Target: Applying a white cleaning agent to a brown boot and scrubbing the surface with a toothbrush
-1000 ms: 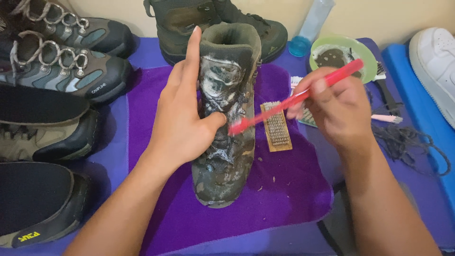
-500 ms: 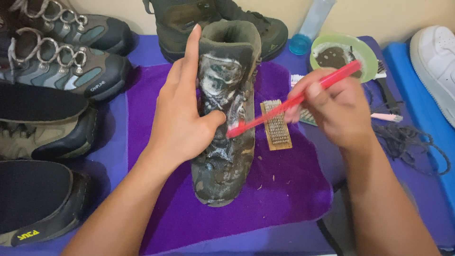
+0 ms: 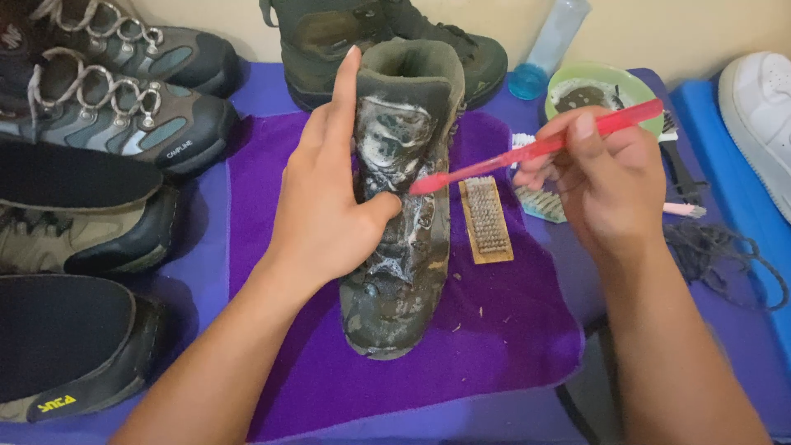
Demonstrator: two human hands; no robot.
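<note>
1. Fingers of the left hand [image 3: 325,206] are wrapped around the upper shaft of a tall camouflage-patterned boot in olive and grey [image 3: 400,214]; the thumb presses on the soapy tongue side, while the index finger lies straight up along the collar.
2. Fingers of the right hand [image 3: 606,177] are pinched closed around the handle of a red translucent plastic toothbrush [image 3: 535,148], which slants down to the left so that its head touches the white foam on the boot front, just beside the left thumb.
3. The boot lies with its toe toward the person and its opening away, on a purple cloth mat [image 3: 503,338] spread over the blue surface [image 3: 210,214].
4. Just right of the boot, on the mat, lies a small wooden-backed wire brush [image 3: 486,218], and a second brush with pale bristles [image 3: 540,202] shows partly under the right hand.
5. Behind the right hand stands a round light-green dish [image 3: 610,86] with dark residue, and beside it a clear bottle with a blue base [image 3: 548,49].
6. Along the left edge lie several grey and black hiking shoes [image 3: 124,124]; a dark green boot [image 3: 329,41] stands behind the held one.
7. A white sneaker [image 3: 758,107] rests at the far right, with a tangle of dark laces [image 3: 717,255] below it.
</note>
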